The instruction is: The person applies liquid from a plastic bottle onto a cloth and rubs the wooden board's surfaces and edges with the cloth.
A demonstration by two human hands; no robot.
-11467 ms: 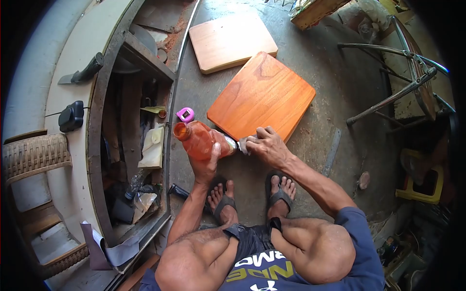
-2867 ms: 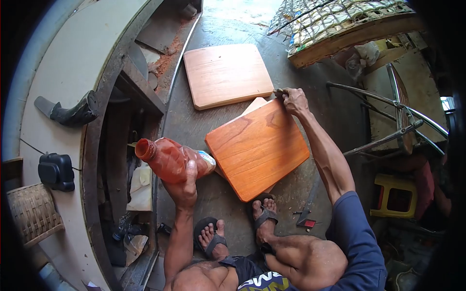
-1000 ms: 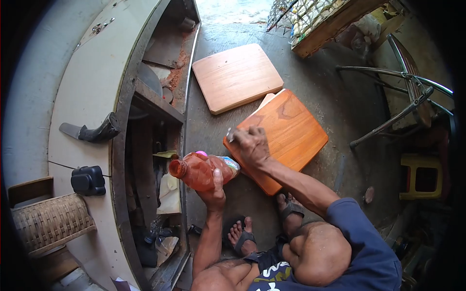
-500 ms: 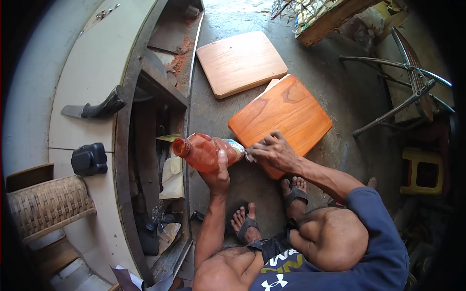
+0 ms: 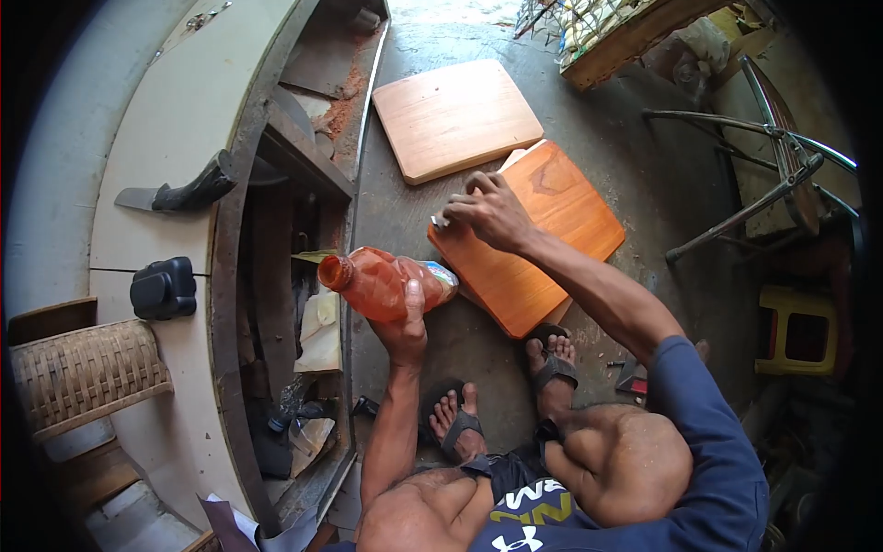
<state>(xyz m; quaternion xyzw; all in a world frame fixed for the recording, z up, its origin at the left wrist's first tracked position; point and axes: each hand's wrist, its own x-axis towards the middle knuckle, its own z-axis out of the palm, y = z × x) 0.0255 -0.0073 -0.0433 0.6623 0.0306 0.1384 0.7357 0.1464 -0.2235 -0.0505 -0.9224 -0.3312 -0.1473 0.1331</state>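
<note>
My left hand [image 5: 405, 329] is wrapped round a plastic bottle [image 5: 372, 283] coated with orange-brown liquid. The bottle is tilted, its uncapped neck toward the left and its labelled end toward the wooden board. My right hand [image 5: 492, 213] is closed, pinching a small pale wad [image 5: 440, 222] whose material I cannot make out. The wad is at the left corner of an orange-stained wooden board [image 5: 561, 230] that lies raised off the floor on something paler. Beyond it lies a second, unstained pale board [image 5: 460, 118].
At left stands a white-topped bench [image 5: 175, 368] bearing a dark-handled knife [image 5: 189, 190], a black case [image 5: 164, 288] and a woven piece [image 5: 87, 377]. To the right are a metal-legged folding chair [image 5: 782, 156] and a yellow stool [image 5: 798, 368]. My sandalled feet [image 5: 460, 423] are close to the stained board.
My right hand has moved up and left, from beside the bottle's labelled end to the stained board's left corner. My left hand still holds the bottle in nearly the same place.
</note>
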